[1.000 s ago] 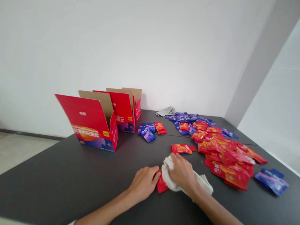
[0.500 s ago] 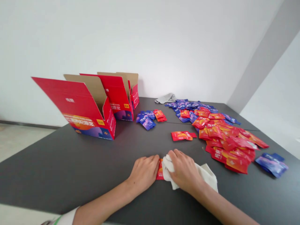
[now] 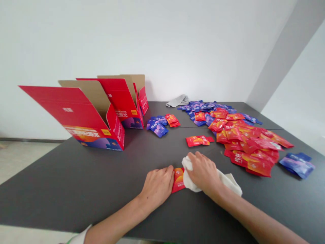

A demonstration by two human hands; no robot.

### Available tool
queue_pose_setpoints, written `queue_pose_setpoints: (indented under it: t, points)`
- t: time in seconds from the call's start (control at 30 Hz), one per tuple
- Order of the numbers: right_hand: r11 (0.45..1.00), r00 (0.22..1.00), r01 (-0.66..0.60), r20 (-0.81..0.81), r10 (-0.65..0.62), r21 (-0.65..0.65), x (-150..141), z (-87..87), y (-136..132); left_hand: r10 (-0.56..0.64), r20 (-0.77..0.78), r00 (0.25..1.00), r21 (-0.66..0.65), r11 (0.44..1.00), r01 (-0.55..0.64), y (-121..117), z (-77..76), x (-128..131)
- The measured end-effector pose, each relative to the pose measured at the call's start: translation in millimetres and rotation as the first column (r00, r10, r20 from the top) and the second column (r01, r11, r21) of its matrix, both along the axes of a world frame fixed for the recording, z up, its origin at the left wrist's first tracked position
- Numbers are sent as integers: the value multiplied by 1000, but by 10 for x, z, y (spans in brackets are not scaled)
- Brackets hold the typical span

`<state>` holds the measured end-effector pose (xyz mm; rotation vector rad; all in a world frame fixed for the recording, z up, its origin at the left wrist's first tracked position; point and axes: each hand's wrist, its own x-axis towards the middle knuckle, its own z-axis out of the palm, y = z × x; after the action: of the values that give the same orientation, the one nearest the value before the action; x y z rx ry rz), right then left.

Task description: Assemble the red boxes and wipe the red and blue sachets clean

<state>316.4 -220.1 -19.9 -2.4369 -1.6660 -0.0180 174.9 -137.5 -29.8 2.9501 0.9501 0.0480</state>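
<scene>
Pressing a red sachet [image 3: 178, 179] on a dark table [image 3: 76, 193], a person's L hand [image 3: 157, 187] lies flat and open, fingertips on the sachet's left edge. R hand [image 3: 203, 175] grips a bunched white cloth [image 3: 190, 178] against its right edge. Sachet sits near side, apart from far-right pile [image 3: 246, 145]. Risk: hard cloth drag could skid or crease it; loose L hand worsens that.

Dark grey table [image 3: 76, 189] in a white room, w/ a seam across its far end [image 3: 276, 129]. Behind the table: plain white wall [image 3: 203, 51], dark baseboard [image 3: 30, 139] running along it to the left, pale floor [image 3: 22, 162] left of the table. Right of the table: grey pillar [image 3: 279, 57], white side wall [image 3: 299, 84], light soft & even.
</scene>
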Motion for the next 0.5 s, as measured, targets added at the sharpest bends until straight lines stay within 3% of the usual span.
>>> queue_pose_setpoints:
  t: [0.07,0.2,0.37,0.43,0.5]
  points:
    - [1000,1000,18,15,-18,11,-7,-1,-4,-12,-5,1000,8,1000,12,-5,0,2]
    - [985,985,-171,8,170,28,-137,10,-48,-70,2,998,-25,997,71,6,-23,-15]
    - [998,995,56,86,-54,-14,-123,-2,-56,-45,4,999,18,999,45,-13,-50,-25]
    - [998,989,58,137,-59,11,-184,-30,-76,-47,-6,999,3,999,47,-11,-54,-27]
    - [998,986,-21,165,11,58,-262,-62,-93,-62,-13,998,-26,998,62,0,-54,-34]
